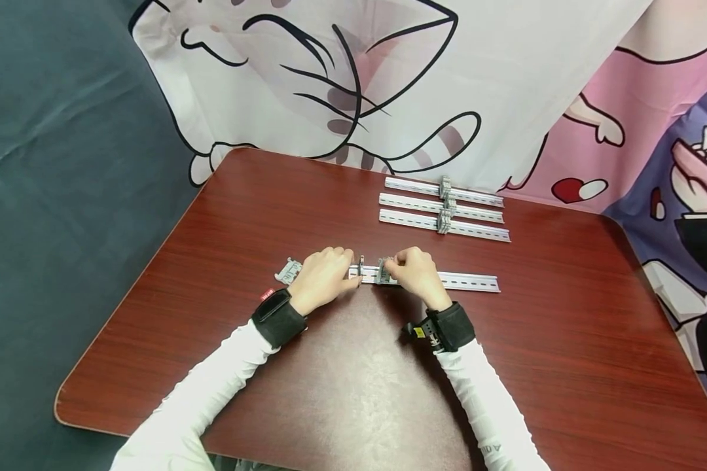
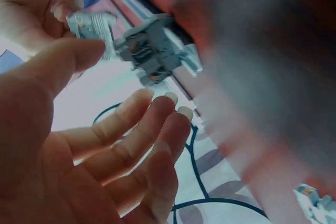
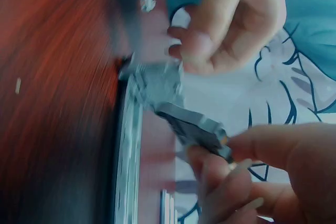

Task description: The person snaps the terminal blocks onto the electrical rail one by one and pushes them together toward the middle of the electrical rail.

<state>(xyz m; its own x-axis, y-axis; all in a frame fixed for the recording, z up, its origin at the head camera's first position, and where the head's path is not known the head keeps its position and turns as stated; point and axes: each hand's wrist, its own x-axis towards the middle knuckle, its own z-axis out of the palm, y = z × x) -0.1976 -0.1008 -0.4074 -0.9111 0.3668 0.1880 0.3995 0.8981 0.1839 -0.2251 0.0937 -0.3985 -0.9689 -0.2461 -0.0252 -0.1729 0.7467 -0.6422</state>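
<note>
A slotted metal DIN rail (image 1: 471,282) lies crosswise in front of me. One grey terminal block (image 2: 149,48) stands on it near its left end. My left hand (image 1: 324,278) is beside that block, thumb and fingers apart around it, gripping nothing in the left wrist view. With thumb and fingers my right hand (image 1: 417,271) pinches a grey terminal block piece (image 3: 194,127), held tilted over the rail just right of the standing block. Another loose grey block (image 1: 289,270) lies on the table left of my left hand, partly covered by it.
Three more rails (image 1: 409,220) lie parallel at the back right, each with grey blocks (image 1: 444,221) clustered near its middle. A patterned cloth (image 1: 507,78) hangs behind the brown table (image 1: 565,314).
</note>
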